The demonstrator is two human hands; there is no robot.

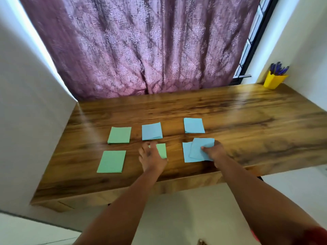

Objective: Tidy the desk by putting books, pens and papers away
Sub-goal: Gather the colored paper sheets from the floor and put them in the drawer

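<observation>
Both of our forearms reach up from the bottom of the frame toward the wooden desk (230, 121). Our left hand (152, 157), just left of centre, lies palm down with fingers loosely spread over a green paper (162, 150), covering its left part; whether the fingertips press it we cannot tell. Our right hand (215, 151), right of centre, pinches a blue paper (201, 147) between thumb and fingers, tilted and overlapping a second blue paper (187, 154) lying flat beneath it. At lower left of the desk rests another green sheet (111, 161), and beyond it a further green sheet (119, 135). Farther up sit a blue sheet (152, 131) near centre and one more blue sheet (194, 125) to its right, each apart from the others. At the far right edge stands a yellow cup (273, 81) holding blue pens (279, 69), near the wall. Behind everything hangs a purple curtain (141, 46).
</observation>
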